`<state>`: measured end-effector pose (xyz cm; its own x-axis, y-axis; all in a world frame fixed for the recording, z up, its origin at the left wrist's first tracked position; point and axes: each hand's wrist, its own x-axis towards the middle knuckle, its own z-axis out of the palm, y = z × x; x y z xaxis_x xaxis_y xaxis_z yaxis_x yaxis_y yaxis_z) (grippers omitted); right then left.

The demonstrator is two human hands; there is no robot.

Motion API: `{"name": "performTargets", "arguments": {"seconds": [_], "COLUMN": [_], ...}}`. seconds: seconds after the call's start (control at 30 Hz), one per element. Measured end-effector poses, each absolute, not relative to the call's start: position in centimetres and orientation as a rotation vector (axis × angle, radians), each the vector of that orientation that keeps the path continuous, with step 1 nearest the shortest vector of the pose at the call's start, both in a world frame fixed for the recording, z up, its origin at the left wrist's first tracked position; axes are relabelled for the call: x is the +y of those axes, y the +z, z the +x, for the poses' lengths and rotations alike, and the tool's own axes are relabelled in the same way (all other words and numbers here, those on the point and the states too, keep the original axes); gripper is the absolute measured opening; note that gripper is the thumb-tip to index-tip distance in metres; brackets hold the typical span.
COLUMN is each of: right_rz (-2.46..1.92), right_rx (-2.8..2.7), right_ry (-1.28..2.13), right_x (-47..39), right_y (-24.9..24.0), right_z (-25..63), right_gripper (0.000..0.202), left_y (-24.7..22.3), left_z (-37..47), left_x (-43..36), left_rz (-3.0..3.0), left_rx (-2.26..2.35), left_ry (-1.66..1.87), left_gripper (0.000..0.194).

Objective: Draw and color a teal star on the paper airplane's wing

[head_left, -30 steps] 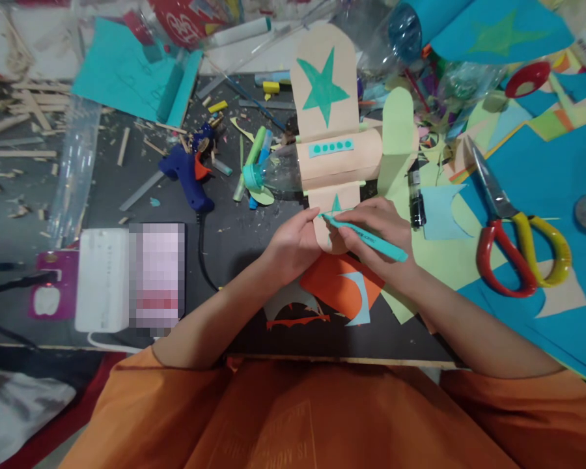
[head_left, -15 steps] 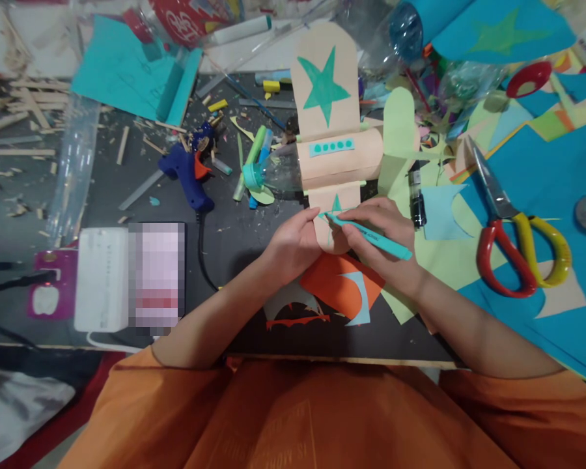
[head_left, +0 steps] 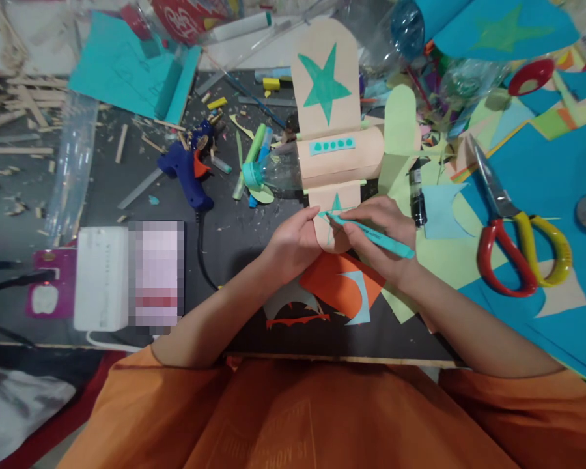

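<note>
A toy plane (head_left: 342, 159), made of a plastic bottle wrapped in peach paper, lies on the dark table with its teal cap to the left. Its far wing (head_left: 325, 78) bears a filled green star; the near wing (head_left: 334, 242) carries a star outline, coloured only at its upper point. My left hand (head_left: 293, 244) grips the near wing's left edge, thumb on top and fingers beneath. Closed around a teal marker (head_left: 381, 240), my right hand (head_left: 383, 228) rests over the wing's right side. The marker's tip touches the star's left part.
Red-and-yellow scissors (head_left: 505, 228) lie at the right on blue paper. A blue glue gun (head_left: 188, 172) sits left of the plane, its cord running toward me. Beside a white box (head_left: 100, 280) lies a phone (head_left: 159, 273). Orange paper (head_left: 342, 283) and scraps are under my hands; wood sticks (head_left: 29, 98) litter the far left.
The marker's rear end has shifted very slightly right with my right hand, its tip staying on the star. My left hand and the plane look unchanged.
</note>
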<state>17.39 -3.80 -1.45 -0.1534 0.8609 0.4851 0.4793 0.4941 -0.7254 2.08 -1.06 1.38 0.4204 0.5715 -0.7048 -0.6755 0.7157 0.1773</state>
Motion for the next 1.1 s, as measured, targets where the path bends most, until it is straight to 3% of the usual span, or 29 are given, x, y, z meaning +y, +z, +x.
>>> {"name": "performTargets", "arguments": {"seconds": [1.1], "right_rz": [-1.134], "right_rx": [-1.829], "right_ry": [0.466], "right_x": [-3.7], "right_y": [-1.23], "right_z": [17.72], "right_gripper": [0.012], "left_y": [1.44], "left_z": [2.08], "left_x": [-1.0], "left_rz": [-0.137], "left_rx": [0.819], "left_ry": [0.79], "left_gripper": [0.048]}}
